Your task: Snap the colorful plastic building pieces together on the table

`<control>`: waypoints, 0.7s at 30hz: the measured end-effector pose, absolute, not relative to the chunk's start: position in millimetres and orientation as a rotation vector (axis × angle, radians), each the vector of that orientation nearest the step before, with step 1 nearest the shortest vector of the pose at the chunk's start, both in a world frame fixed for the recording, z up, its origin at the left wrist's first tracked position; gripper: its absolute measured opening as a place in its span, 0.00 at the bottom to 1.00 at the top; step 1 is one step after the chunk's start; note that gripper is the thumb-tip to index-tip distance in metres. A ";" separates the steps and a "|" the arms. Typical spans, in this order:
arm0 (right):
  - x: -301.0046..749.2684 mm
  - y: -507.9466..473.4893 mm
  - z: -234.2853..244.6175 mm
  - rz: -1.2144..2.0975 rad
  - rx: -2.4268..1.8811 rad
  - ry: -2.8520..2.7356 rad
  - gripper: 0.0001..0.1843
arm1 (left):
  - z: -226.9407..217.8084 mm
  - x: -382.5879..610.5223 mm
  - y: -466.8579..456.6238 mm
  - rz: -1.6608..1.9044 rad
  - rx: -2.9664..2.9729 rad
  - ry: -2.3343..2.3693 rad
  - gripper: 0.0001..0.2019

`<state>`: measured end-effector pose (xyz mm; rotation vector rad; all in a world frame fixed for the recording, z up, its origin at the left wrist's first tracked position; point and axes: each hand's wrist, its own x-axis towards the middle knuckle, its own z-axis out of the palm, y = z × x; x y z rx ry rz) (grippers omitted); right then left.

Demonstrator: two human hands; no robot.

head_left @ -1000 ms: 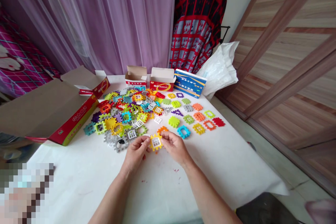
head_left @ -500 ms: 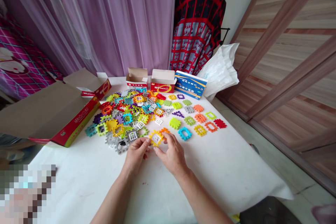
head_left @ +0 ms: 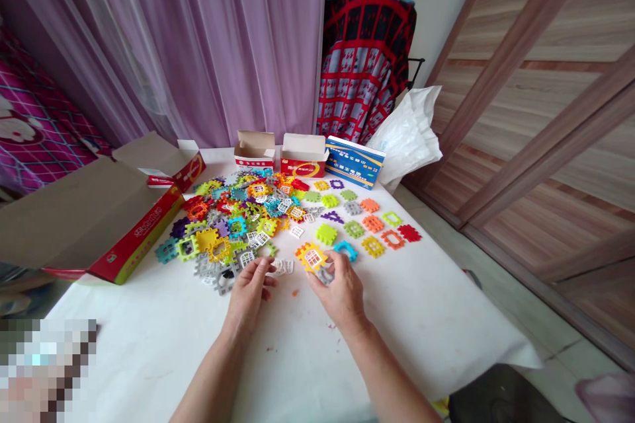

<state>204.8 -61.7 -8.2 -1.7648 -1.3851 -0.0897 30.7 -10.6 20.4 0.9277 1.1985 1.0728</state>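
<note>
My right hand (head_left: 340, 287) grips a yellow-and-orange waffle block with a white window insert (head_left: 311, 256), and a grey piece (head_left: 325, 274) shows at its fingertips. My left hand (head_left: 248, 297) holds nothing, its fingers beside a white window piece (head_left: 282, 267). Just past my left hand lies a heap of mixed plastic waffle blocks (head_left: 233, 218). To the right, single blocks in many colours (head_left: 367, 225) lie spread apart in loose rows, including a cyan frame block (head_left: 345, 250) close to my right hand.
The blocks lie on a white-covered table (head_left: 149, 344). An open cardboard box with red sides (head_left: 94, 218) stands at the left edge. Along the far edge are several small open cartons (head_left: 302, 154), a blue carton (head_left: 355, 162) and a white plastic bag (head_left: 407, 139).
The window block has moved right and is now in my right hand alone. My left hand has let go and moved left. A white window piece now lies between my hands.
</note>
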 end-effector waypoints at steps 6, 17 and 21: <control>263.4 -81.7 -19.3 -0.188 -1.886 -1.247 0.23 | 19.4 30.3 -10.5 1.083 0.933 1.178 0.32; 363.7 -117.2 -22.9 -0.155 -2.260 -0.970 0.27 | 19.1 28.8 -7.7 1.105 0.922 1.170 0.34; 385.5 -125.6 -22.0 -0.198 -2.322 -0.976 0.25 | 18.9 28.2 -6.2 1.121 0.907 1.189 0.36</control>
